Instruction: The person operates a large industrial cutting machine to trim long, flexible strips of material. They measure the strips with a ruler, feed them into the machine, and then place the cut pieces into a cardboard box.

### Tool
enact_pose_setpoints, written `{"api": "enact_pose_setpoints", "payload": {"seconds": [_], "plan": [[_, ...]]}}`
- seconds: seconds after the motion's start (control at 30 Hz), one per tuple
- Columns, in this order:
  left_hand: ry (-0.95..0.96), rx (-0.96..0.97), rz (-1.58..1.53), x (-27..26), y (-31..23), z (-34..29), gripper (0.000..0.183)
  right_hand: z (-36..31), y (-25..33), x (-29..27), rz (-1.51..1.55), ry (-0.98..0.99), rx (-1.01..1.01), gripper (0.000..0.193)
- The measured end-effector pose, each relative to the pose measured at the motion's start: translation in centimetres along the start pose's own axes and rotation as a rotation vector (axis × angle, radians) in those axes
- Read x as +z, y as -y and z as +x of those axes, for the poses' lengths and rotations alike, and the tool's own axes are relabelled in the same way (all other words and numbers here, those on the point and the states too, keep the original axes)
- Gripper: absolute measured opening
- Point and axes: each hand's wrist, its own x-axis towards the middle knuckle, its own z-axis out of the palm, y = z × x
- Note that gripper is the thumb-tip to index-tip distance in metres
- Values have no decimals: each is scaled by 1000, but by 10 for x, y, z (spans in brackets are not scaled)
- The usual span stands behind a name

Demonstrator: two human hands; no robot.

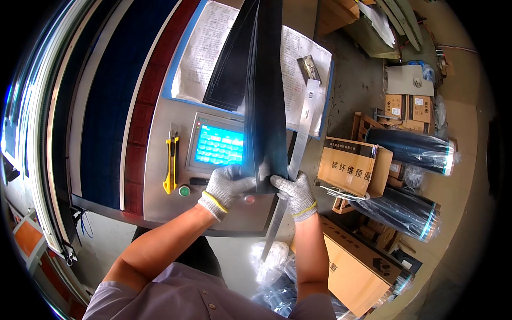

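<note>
From the head view, I see one person with two hands in grey knit gloves, each with a yellow band at the cuff. Both are clamped on the near end of one stack of black sheets (269, 106): the left hand (230, 185) pinches its left edge, the right hand (295, 193) has its thumb on the right corner. The stack runs away from the person over the steel bench (160, 210), just right of one lit blue screen (216, 146). The sheets are long, narrow and smooth, with a bluish sheen near the screen and thin layered edges; too many to count. A second black bundle (226, 80) fans out at their left, over written pages (200, 48).

One metal ruler (301, 141) passes at the right hand; I cannot tell if it is gripped. Left of the screen lies a yellow cutter (168, 173), perhaps two, near one green button (184, 190). Two wrapped black rolls (408, 149) lie off to the right.
</note>
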Motion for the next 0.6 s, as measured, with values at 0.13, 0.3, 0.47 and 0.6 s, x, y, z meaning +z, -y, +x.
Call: {"api": "enact_pose_setpoints", "payload": {"seconds": [0.13,0.3,0.47,0.6], "plan": [[5,12,-3,-1,2,-2,27,0,3,4,46,7,-29,15],[23,18,-11,-1,3,-3,30,1,3,2,18,0,-38,12],[68,55,-56,0,8,-2,31,2,1,-2,10,12,-22,10],[82,68,-37,-1,7,-3,31,1,3,-2,14,10,-12,11]]}}
